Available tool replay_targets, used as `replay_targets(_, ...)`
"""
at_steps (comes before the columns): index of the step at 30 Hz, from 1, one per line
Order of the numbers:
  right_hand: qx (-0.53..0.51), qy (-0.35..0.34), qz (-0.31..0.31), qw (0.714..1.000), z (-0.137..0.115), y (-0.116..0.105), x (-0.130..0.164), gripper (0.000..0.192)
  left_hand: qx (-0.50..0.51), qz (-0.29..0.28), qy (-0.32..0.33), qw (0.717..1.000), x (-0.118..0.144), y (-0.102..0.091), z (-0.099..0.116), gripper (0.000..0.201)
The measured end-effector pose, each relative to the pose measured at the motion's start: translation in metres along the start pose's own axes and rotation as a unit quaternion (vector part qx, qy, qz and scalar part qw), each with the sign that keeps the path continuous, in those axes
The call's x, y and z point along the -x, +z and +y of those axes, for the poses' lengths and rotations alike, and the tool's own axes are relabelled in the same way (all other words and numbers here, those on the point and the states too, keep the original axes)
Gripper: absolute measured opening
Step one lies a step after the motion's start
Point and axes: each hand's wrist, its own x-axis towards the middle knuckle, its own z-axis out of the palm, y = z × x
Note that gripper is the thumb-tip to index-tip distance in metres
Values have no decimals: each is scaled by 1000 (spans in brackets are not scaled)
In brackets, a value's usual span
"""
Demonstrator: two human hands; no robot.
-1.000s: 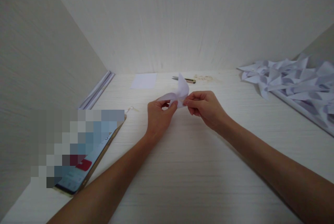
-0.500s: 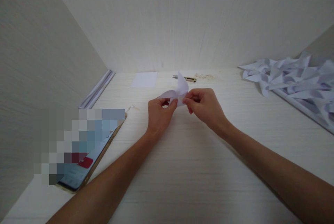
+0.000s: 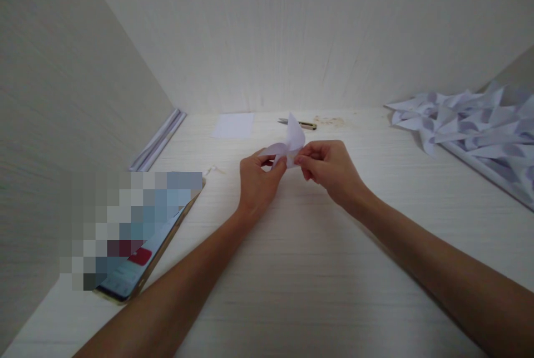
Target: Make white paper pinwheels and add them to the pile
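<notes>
A white paper pinwheel [image 3: 295, 134] with curved blades is held between my two hands above the table. My left hand [image 3: 262, 179] pinches it near its centre, thumb in front and fingers behind. At its right edge, my right hand [image 3: 329, 166] has thumb and forefinger closed on a blade; the very tips are partly hidden by paper. Just behind the pinwheel lie small thread snips [image 3: 308, 125] with a yellowish handle. Beyond my left hand a flat square of white paper [image 3: 234, 125] rests on the table.
Several finished paper pinwheels [image 3: 463, 118] are piled at the far right, with a rolled paper stick [image 3: 484, 171] beneath them. More rolled paper sticks [image 3: 158, 138] lie along the left wall. A phone [image 3: 137, 269], partly blurred, lies at the left. Small tan scraps [image 3: 329, 121] lie near the back wall.
The whole view has shifted slightly, so everything sits a little further right. Both hands keep their grip on the pinwheel, with hardly any movement between them.
</notes>
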Motion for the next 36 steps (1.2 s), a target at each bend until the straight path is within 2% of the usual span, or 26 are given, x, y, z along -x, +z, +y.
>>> replay_targets(2,-73,58,-18,995,1,3,-1,14,-2,3,0,1000,0,0,0,12)
replay_targets(3,-67,47,-8,997,2,4,-1,14,-1,4,-2,1000,1,0,0,13)
replay_targets(5,25,-46,31,998,2,4,3,13,3,6,-5,1000,1,0,0,14)
replay_targets(6,94,-109,45,989,3,3,6,12,6,7,-6,1000,1,1,0,14)
replay_targets(8,221,-216,40,950,3,0,10,14,12,5,-7,1000,0,1,-1,14)
replay_targets(10,280,-260,22,924,4,-2,11,17,15,4,-10,1000,-1,1,-1,14)
replay_targets(12,265,-253,29,930,6,-4,8,17,19,3,-23,1000,-2,0,-2,14)
replay_targets(15,168,-203,29,964,10,-9,-1,15,29,-14,-59,998,-3,-1,-3,15)
replay_targets(19,33,-137,-53,989,17,-18,-13,12,52,-40,-97,993,-3,-1,-1,14)
replay_targets(23,-76,-79,-118,987,21,-22,-17,10,67,-45,-100,992,-3,-1,-1,14)
replay_targets(26,-118,-54,-133,983,22,-22,-18,10,82,-46,-98,991,-3,0,-3,13)
replay_targets(36,-131,-59,-132,981,23,-23,-18,10,81,-57,-96,990,-4,0,-6,14)
